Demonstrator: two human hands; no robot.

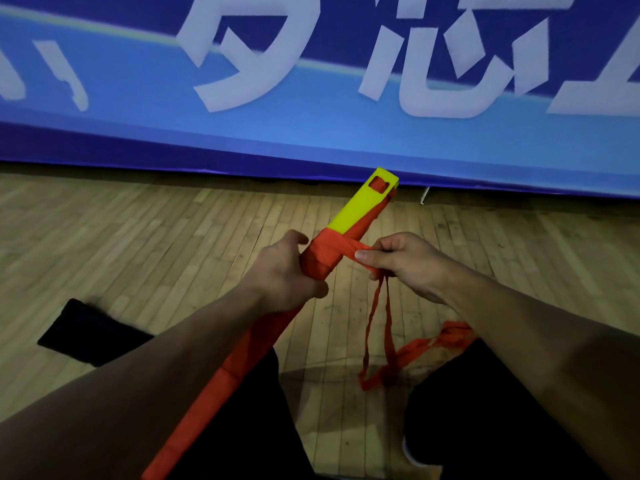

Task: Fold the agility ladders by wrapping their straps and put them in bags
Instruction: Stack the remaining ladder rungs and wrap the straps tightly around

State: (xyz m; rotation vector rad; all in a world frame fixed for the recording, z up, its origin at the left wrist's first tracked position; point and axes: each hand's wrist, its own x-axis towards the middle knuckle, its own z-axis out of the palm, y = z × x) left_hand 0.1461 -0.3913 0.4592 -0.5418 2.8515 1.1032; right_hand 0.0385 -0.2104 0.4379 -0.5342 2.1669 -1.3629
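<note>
The left hand (287, 271) was curled around the stacked ladder bundle (349, 220) near its far end, gripping it over the wound turns. The right hand (398, 261) pinched the orange strap (341, 249) between thumb and fingertips just beside the bundle, holding the run between them taut. Both hands were therefore closed on task items.

The bundle angled from the lower left, across the person's lap, up toward a blue banner (311, 133); its yellow rung tip (367, 199) remained unwrapped beyond the strap turns. The loose strap tail (381, 327) hung from the right hand and trailed across the wooden floor (138, 237) between the knees. A dark bag (86, 330) lay on the floor to the left, well apart from the bundle.

Handling assessment: the rungs appeared stiff and light, suited to a full grip at the wrapped section. The strap appeared soft, limp and prone to twisting; it should be held close to the bundle under tension so that the turns lie flat and do not slacken
</note>
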